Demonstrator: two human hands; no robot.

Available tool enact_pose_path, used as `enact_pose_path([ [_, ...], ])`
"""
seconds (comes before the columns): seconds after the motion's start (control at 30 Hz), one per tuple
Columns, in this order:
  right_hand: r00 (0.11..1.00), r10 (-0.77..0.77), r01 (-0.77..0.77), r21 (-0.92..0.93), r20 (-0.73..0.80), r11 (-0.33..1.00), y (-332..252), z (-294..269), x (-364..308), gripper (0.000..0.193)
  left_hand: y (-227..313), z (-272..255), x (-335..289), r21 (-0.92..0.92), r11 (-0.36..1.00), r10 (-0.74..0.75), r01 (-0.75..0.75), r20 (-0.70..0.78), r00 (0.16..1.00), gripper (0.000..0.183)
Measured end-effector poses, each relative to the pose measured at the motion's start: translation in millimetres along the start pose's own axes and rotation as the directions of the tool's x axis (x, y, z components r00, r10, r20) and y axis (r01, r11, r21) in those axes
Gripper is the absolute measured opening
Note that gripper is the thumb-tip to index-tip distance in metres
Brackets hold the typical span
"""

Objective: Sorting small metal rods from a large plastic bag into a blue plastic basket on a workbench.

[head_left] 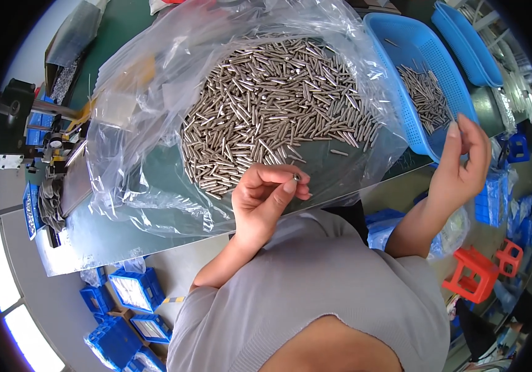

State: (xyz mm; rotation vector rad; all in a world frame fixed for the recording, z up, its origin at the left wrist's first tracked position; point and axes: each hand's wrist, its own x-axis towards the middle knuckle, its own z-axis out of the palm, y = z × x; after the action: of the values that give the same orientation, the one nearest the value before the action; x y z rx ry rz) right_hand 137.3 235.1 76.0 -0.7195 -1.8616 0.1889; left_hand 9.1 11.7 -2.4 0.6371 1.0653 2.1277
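Observation:
A large heap of small silvery metal pins (278, 93), each narrowing toward an end, lies on a clear plastic bag (136, 167) spread over the green worktable. At the heap's near edge, my left hand (266, 195) is closed with a metal pin (297, 177) between thumb and fingers, its round end showing. My right hand (464, 161) is raised over the near right corner of a blue perforated basket (424, 146), thumb and forefinger pinched together. A thin sliver shows at those fingertips, too small to name. Inside the basket lies a smaller pile of similar pins (426, 96).
Another blue basket (467, 46) stands beyond the first, to the right. Equipment with a metal rod (55, 110) is at the table's left end. Blue crates (136, 288) stand on the floor at lower left. Red stools (473, 273) are at the right, near other people.

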Motion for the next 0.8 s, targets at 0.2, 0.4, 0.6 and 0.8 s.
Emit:
enact_pose_path([
  [0.2, 0.771, -0.285, 0.119, 0.312, 0.569, 0.943, -24, 17, -33, 0.021, 1, 0, 1, 0.032, 0.999, 0.011, -0.010, -0.030, 0.999, 0.006],
  [0.4, 0.650, -0.351, 0.184, 0.309, 0.674, 0.933, -24, 45, -54, 0.018, 2, -1, 0, 0.014, 1.000, 0.015, -0.015, -0.045, 0.999, 0.005],
  [0.6, 0.653, -0.196, -0.400, 0.554, 0.731, 0.730, -41, 37, -45, 0.010, 2, 1, 1, 0.004, 1.000, 0.008, -0.008, -0.052, 0.999, 0.005],
  [0.8, 0.624, -0.227, -0.598, 0.644, 0.747, 0.477, -50, 46, -55, 0.005, 2, -2, -1, -0.019, 1.000, -0.019, 0.018, -0.033, 0.999, 0.007],
])
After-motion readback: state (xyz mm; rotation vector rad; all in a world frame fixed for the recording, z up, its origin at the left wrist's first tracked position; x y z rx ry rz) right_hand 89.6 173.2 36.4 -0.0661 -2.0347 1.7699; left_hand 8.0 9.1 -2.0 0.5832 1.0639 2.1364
